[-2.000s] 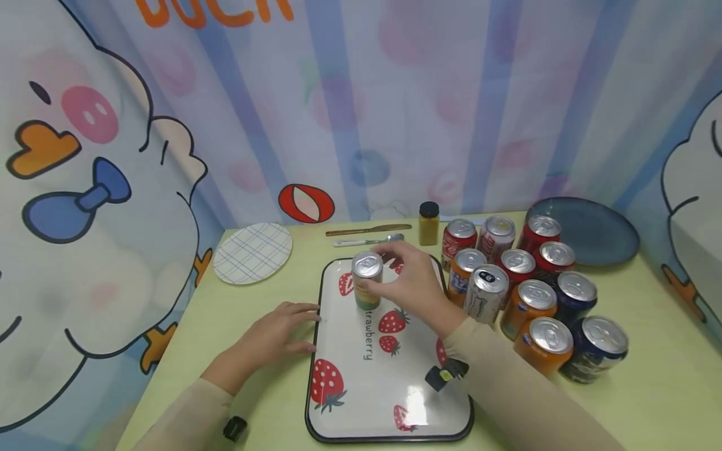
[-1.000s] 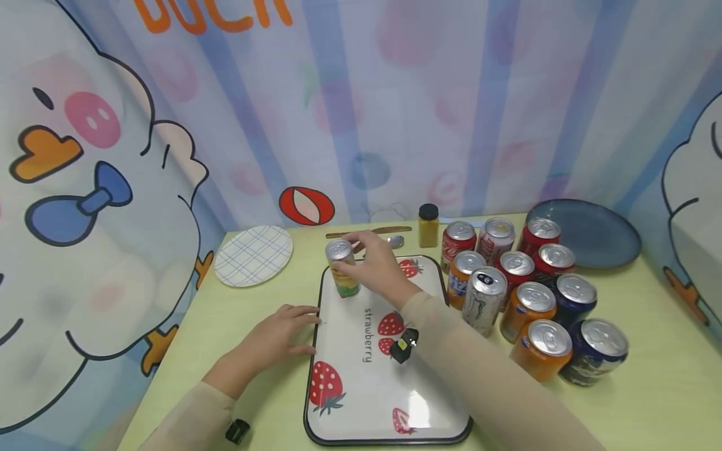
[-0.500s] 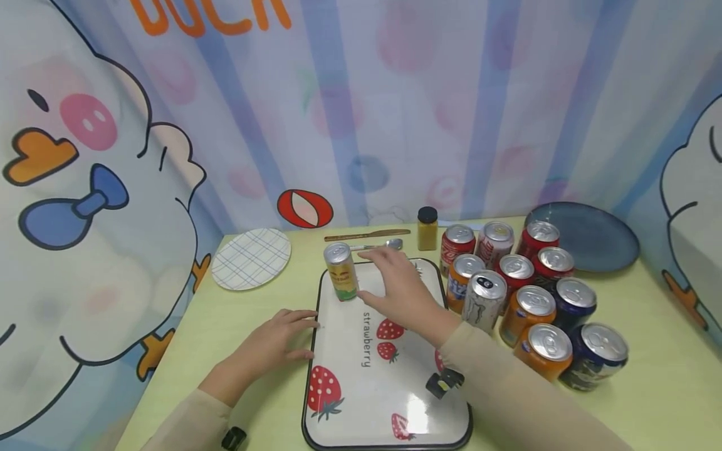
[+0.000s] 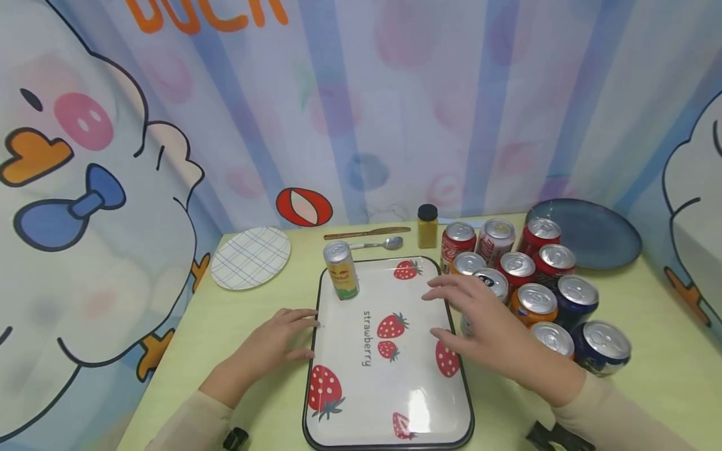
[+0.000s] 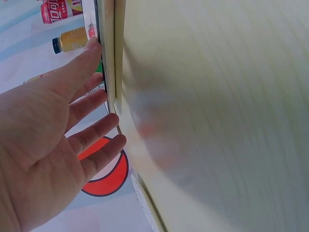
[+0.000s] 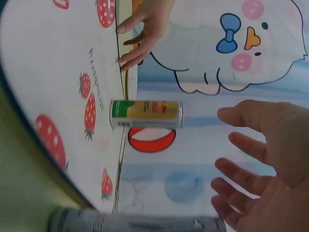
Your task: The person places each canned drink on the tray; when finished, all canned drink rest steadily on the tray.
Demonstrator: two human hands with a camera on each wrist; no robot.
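A gold, green-based drink can [image 4: 341,270] stands upright at the far left corner of a white strawberry-print tray [image 4: 417,382]. My left hand [image 4: 269,344] touches the tray's left rim with its fingertips, fingers loosely spread. Over the tray's right edge hovers my right hand [image 4: 485,326], fingers parted and holding nothing. It partly hides a white can [image 4: 494,280] and an orange can [image 4: 469,263]. In the right wrist view the gold can [image 6: 147,113] is well apart from the right fingers [image 6: 244,176].
Several red, orange and dark blue cans [image 4: 601,347] crowd the table right of the tray. Behind them lies a blue-grey oval plate [image 4: 603,235]. A checked plate [image 4: 251,258], a knife [image 4: 366,233], a spoon [image 4: 389,243] and a black-capped jar [image 4: 427,227] are along the back.
The right hand carried the gold can left to the tray's far left corner and let go of it. That hand then moved right, toward the grouped cans. The left hand stayed at the rim.
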